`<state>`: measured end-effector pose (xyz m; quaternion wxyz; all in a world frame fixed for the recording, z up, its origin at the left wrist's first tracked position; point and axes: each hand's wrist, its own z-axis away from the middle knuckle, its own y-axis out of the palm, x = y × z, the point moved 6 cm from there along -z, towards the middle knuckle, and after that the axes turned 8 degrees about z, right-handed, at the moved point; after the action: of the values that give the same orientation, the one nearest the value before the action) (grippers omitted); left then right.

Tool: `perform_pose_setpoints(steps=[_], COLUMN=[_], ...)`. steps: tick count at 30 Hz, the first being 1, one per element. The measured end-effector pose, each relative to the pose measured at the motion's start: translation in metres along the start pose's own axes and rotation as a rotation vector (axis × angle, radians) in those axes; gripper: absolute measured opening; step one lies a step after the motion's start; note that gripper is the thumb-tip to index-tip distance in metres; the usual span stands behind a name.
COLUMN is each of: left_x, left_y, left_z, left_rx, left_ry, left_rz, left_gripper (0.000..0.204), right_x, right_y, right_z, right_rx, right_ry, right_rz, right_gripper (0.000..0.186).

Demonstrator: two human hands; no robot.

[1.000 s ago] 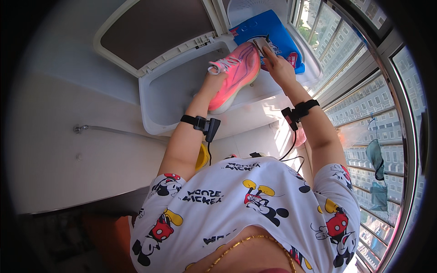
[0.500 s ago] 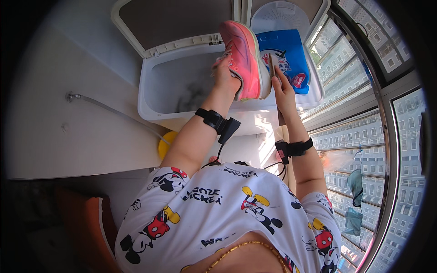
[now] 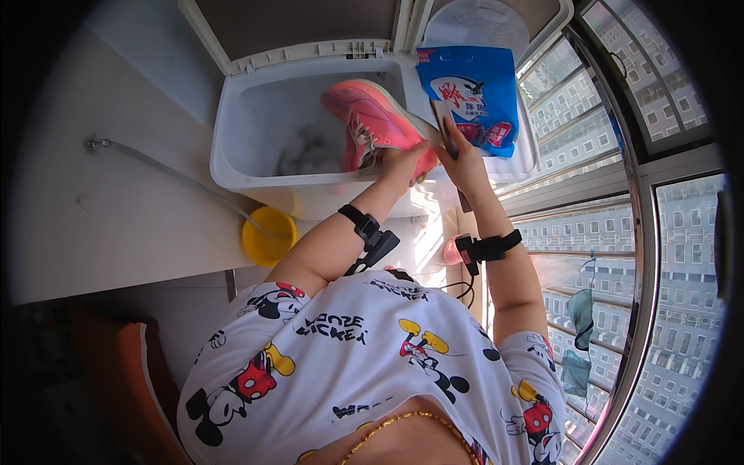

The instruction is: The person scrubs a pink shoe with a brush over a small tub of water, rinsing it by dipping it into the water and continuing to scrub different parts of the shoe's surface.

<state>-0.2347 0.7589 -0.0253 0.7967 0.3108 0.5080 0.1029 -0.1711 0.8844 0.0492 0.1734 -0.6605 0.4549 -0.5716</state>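
Far L on my feed, a grey hose (image 3: 167,174) slopes from its wall fitting (image 3: 96,144) down to the yellow bucket (image 3: 254,242). Next, going R, is the white tub (image 3: 220,143), lid (image 3: 302,31) raised behind it, w/ a dark patch (image 3: 306,147) down inside; can't tell what that is. The pink shoe (image 3: 370,112) hangs over the tub's R part, tipped on its side: long axis on a diagonal, toe up-L over the opening, heel down-R past the near rim. Laces face down-L, pale sole edge faces up-R. My L hand (image 3: 408,161) is closed round the heel end, so it's the nearer one, on the shoe itself; some of its fingers are hidden, so can't say exactly how they wrap. Just R of the heel is my R hand (image 3: 463,161), fingers curled tight on a slim brown brush (image 3: 445,128) (brush by its looks; bristles not clear). Key relation: shoe lies L and up-L of the R hand, brush stands steep along the sole edge near the heel, angled across the shoe's axis rather than in line w/ it. Touching or just short of the sole, can't tell from here. Behind the brush, a blue bag (image 3: 496,85) sits on the white deck (image 3: 529,155). Far R, a barred window, w/ greenish cloths (image 3: 580,318) hanging by it.
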Motion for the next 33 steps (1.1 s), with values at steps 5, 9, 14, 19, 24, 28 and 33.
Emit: perform_pose_setpoints(steps=[5,9,14,19,24,28,33], left_x=[0.006,0.041,0.034,0.031,0.003,0.013,0.004], left_y=[0.013,0.009,0.007,-0.002,-0.015,-0.013,-0.005], left_z=[0.018,0.004,0.006,-0.002,0.002,0.011,0.01], left_rx=[-0.021,0.207,0.391,0.352,0.137,0.271,0.315], left_ry=[0.564,0.307,0.482,0.363,0.79,0.625,0.486], left_rz=[-0.274,-0.349,-0.321,-0.576,-0.582,-0.801,-0.785], left_gripper=[0.021,0.022,0.052,0.053,0.042,0.042,0.033], right_x=[0.014,0.014,0.047,0.056,0.027,0.054,0.058], right_y=[-0.029,-0.014,0.019,0.032,0.004,0.03,0.047], right_z=[0.018,0.034,-0.008,-0.032,-0.006,-0.036,-0.055], right_rx=[0.175,0.073,0.084,0.164,0.168,0.135,0.214], right_ry=[0.083,-0.037,-0.044,0.068,-0.023,0.003,0.087], right_rz=[0.143,0.135,0.106,0.222,0.23,0.179,0.28], right_gripper=[0.061,0.056,0.052,0.047,0.043,0.043,0.043])
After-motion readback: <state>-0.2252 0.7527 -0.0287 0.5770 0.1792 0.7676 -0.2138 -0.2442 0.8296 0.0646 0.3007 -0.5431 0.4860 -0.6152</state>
